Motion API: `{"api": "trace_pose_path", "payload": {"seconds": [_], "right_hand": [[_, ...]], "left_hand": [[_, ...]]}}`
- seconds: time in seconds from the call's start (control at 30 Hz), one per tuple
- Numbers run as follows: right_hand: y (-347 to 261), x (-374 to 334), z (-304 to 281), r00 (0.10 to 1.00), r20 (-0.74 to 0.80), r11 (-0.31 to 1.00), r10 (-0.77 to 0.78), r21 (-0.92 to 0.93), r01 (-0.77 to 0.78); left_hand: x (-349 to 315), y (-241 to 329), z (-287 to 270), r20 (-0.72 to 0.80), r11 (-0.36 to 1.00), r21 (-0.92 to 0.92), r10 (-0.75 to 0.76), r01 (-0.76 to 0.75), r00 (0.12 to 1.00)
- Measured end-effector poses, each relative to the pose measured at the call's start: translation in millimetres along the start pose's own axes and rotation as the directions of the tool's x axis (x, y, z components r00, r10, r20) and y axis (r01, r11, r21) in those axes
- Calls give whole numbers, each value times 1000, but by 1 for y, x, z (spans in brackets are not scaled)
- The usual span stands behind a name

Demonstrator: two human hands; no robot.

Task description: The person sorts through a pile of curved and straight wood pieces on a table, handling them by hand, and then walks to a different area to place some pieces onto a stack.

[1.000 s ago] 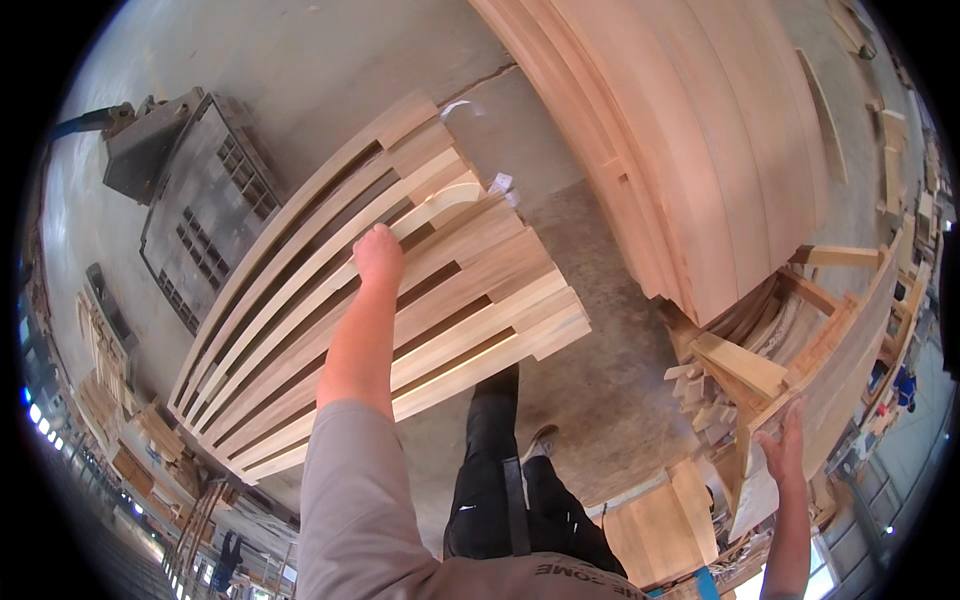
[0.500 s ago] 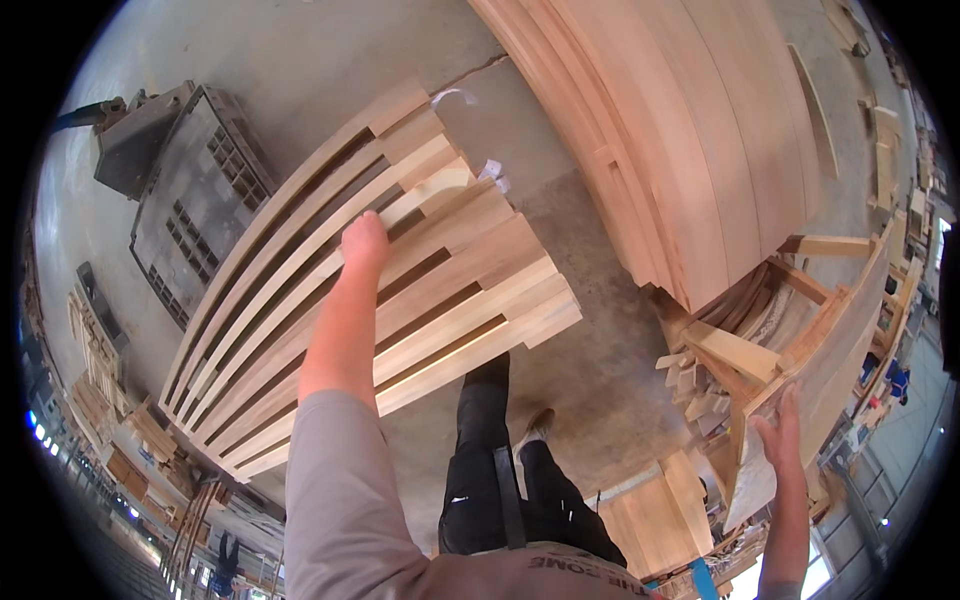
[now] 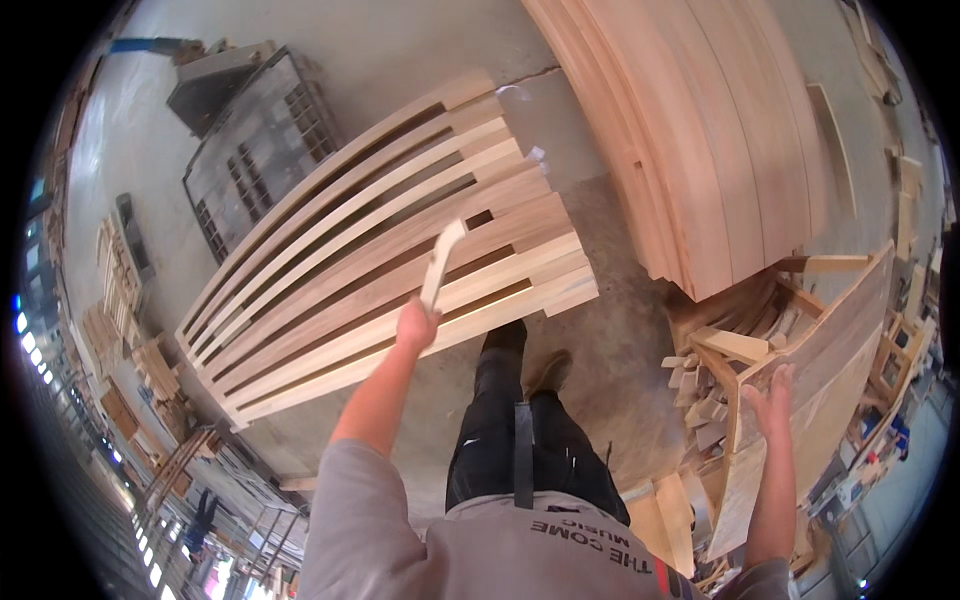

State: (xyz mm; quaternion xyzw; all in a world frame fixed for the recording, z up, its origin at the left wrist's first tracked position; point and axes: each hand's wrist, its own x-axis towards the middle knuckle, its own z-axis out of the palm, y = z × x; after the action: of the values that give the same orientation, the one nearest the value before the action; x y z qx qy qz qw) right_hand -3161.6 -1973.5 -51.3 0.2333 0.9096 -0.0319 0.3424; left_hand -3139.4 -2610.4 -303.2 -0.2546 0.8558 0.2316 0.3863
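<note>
My left hand (image 3: pixel 418 325) is closed around the lower end of a short, pale wooden piece (image 3: pixel 441 265) with a bent tip. It holds the piece up over a row of long, curved wooden slats (image 3: pixel 390 215), which lie side by side with dark gaps between them. On the right, my right hand (image 3: pixel 770 402) is open, its fingers stretched out against the top edge of a large wooden panel (image 3: pixel 845 330) forming the side of a bin. Whether that palm presses on the panel, I cannot tell.
A big stack of wide curved boards (image 3: pixel 710 130) stands at the upper right. Offcuts (image 3: pixel 705 410) lie inside the bin. Beyond the slats, a grey metal frame with slots (image 3: pixel 262 150) is on the concrete floor (image 3: pixel 610 400). My legs are close to the slats' near edge.
My left hand has drawn back toward me from the middle of the slats, lifting the short wooden piece. My right hand stays at the panel's edge. The view has shifted somewhat.
</note>
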Motion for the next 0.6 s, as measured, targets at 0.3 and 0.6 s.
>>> {"api": "trace_pose_path", "payload": {"seconds": [0.3,0.6], "right_hand": [[17,26,12,978,-126,986,-166,-34,163],[-9,25,-3,973,-143,979,-181,66,192]], "left_hand": [[-247,-121,115,-31,923,-236,-318,302,947],[-448,-160,240,-129,711,-600,-539,366,833]]}}
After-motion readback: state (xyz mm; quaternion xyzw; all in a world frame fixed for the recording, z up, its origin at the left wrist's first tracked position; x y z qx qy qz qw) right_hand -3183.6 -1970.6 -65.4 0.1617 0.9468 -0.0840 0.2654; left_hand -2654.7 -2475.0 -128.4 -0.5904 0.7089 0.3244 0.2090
